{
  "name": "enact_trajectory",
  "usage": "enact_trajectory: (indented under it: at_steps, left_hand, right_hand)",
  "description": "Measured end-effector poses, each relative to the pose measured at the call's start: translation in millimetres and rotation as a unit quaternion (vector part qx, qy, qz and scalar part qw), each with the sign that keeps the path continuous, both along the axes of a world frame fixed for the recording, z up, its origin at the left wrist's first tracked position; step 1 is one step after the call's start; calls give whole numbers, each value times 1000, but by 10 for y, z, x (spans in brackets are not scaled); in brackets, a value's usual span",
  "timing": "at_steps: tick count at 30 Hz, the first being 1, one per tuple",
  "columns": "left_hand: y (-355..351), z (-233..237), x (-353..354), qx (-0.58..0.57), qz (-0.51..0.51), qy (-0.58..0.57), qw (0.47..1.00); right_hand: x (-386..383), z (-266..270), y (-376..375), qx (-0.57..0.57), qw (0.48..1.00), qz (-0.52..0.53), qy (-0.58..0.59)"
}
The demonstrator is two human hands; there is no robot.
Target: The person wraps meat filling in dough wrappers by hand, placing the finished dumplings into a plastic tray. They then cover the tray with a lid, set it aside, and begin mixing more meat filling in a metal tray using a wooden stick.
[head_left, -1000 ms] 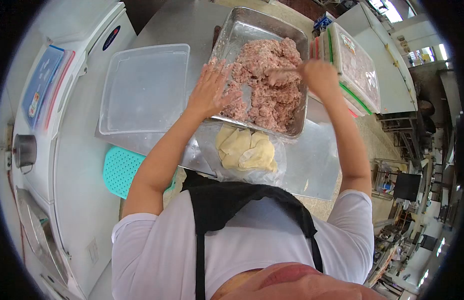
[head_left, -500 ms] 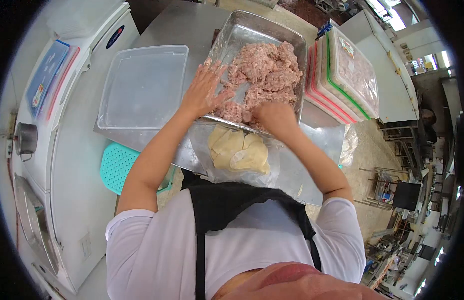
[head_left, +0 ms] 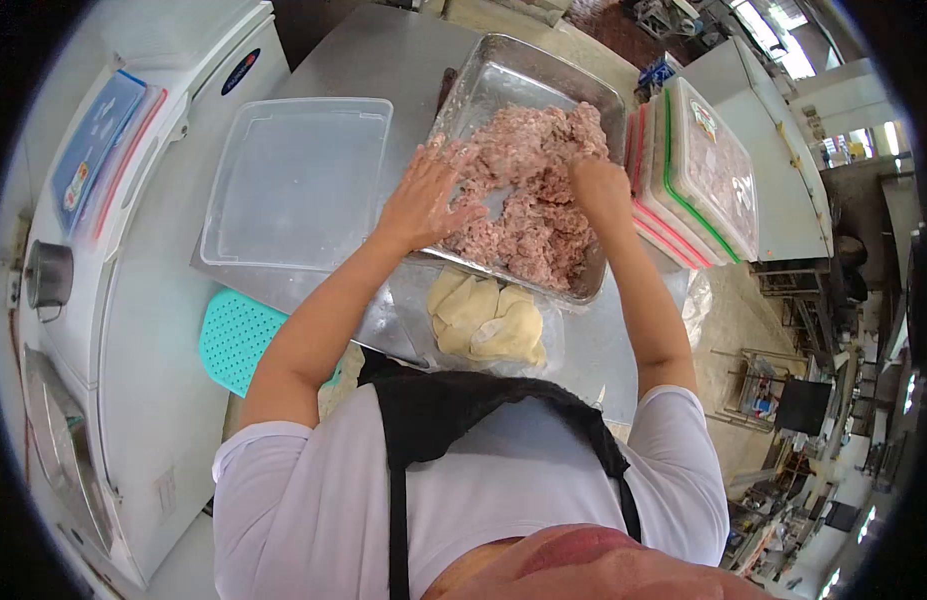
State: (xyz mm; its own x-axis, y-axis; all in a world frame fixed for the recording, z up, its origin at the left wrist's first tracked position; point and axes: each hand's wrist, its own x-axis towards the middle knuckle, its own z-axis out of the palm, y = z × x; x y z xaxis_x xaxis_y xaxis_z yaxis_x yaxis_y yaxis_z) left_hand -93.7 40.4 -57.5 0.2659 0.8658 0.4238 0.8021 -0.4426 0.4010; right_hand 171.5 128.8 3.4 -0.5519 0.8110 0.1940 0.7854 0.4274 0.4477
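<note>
Right hand [head_left: 598, 190] has shifted from the tray's near edge, out and across to its right side; left hand [head_left: 423, 200] stays at the left rim. Right grip: fingers look curled, pressed down at the ground meat [head_left: 523, 150]; cannot tell how tightly closed, or whether anything is held in it. Meat lies mostly to the left of that grip and nearer the body from it, heaped in the metal tray [head_left: 498, 85]. Left hand open, fingers spread over the rim, thumb towards the meat, nothing gripped. Left of the left hand, a translucent plastic lid or box [head_left: 298, 180] on the steel table [head_left: 363, 60]. Bodyward, between both hands, pale dough sheets [head_left: 493, 320] overlapping on clear plastic. Just right of the right hand, stacked containers [head_left: 708, 165] with red and green edges
</note>
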Motion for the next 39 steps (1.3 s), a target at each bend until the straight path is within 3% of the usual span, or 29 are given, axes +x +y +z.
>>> enact_trajectory:
  at_steps: [9,11,14,16,19,20,22,23,24,25,27,31,33,34,36,39]
  left_hand:
    - [-19,40,4,-23,-7,-11,1000]
    - [-13,9,5,-18,-7,0,1000]
    - [-13,-34,9,-16,1,11,1000]
    - [-17,-38,14,-14,7,11,1000]
    - [-41,4,28,-9,11,2,1000]
    - [-48,1,35,-9,12,-2,1000]
    - [-11,-8,-1,-9,22,-10,1000]
    - [-7,-31,-9,-2,24,-10,1000]
    - [-31,-56,16,3,16,-8,1000]
    - [-43,-57,42,-1,12,-10,1000]
    - [-37,-30,21,-17,10,-3,1000]
    - [12,-78,30,10,25,26,999]
    - [-11,-101,37,8,27,12,1000]
    - [-14,-114,42,6,28,10,1000]
    - [-1,-117,40,6,35,20,999]
    - [4,-88,26,14,22,-21,999]
  right_hand:
    - [-263,-108,-813,-62,998,26,19]
    - [-264,-118,-993,-141,984,110,-4]
    - [27,396,-613,-122,986,-19,-108]
    - [344,743,-335,-73,993,-6,-88]
    - [632,402,-85,-80,991,-59,-95]
    - [733,-25,-39,-91,990,-70,-77]
    - [348,59,-526,-150,985,-83,25]
    - [227,-168,-686,-221,972,-54,61]
    - [-150,-110,-1045,-299,952,-58,18]
    - [-321,-288,-1244,-282,958,-18,50]
    - [-462,-76,-1338,-229,973,2,34]
    - [-98,523,-876,-198,975,-13,-104]
    - [321,618,-562,-76,996,10,-40]
    - [508,556,-434,-78,996,11,-41]
    - [728,295,-334,-62,992,-97,-56]
    - [500,-28,-789,-85,994,-64,4]
